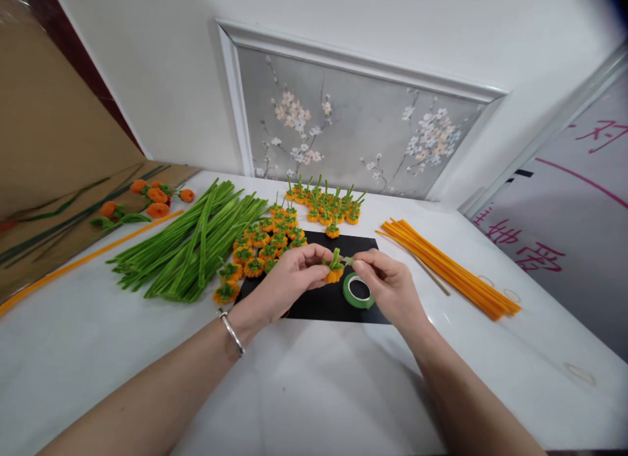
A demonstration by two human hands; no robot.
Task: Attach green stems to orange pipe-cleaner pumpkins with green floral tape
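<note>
Over a black mat (314,307), my left hand (295,276) pinches an orange flower (334,273) with a green stem pointing up. My right hand (390,282) is closed on the end of a thin strip of green tape (348,261) beside the stem. The green tape roll (358,291) lies on the mat just below and left of my right fingers. Left of the held flower, many small orange flowers with green tops (254,267) crowd the mat's left side. A single flower (332,230) stands behind my hands.
Green fuzzy stems (196,246) lie piled at the left, near orange blooms (157,195) and a long orange stem (88,255). More small flowers (321,201) stand at the back. Orange stems (456,269) and a thin stick (432,274) lie at the right on the white table (294,390).
</note>
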